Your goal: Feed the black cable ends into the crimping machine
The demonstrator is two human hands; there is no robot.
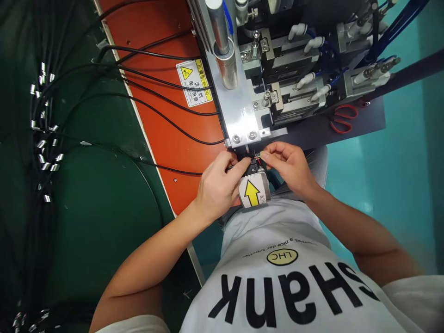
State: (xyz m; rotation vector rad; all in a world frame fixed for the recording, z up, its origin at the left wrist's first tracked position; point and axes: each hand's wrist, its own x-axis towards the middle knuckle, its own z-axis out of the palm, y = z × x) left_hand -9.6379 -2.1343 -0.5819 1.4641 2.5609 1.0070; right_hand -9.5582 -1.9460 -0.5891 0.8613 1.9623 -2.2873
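My left hand [220, 182] is closed around a black cable [183, 170] that runs in from the left, its thumb and index finger pressed down at a dark fixture at the machine's front end. Opposite it, my right hand [291, 167] pinches the tips of thin coloured wires [258, 160], a red one among them, between thumb and index finger. The fingertips of both hands almost meet there. Just below them is a metal block bearing a yellow arrow label [253, 191]. Fine details of the wire ends are too small to make out.
The machine [239, 111] with cylinders and air fittings rises ahead. More black cables [166, 99] cross the orange board [149, 88] past a warning label [194, 83]. Bundled cables with metal plugs [43, 143] lie on the green surface at left. Red-handled scissors [343, 119] lie at right.
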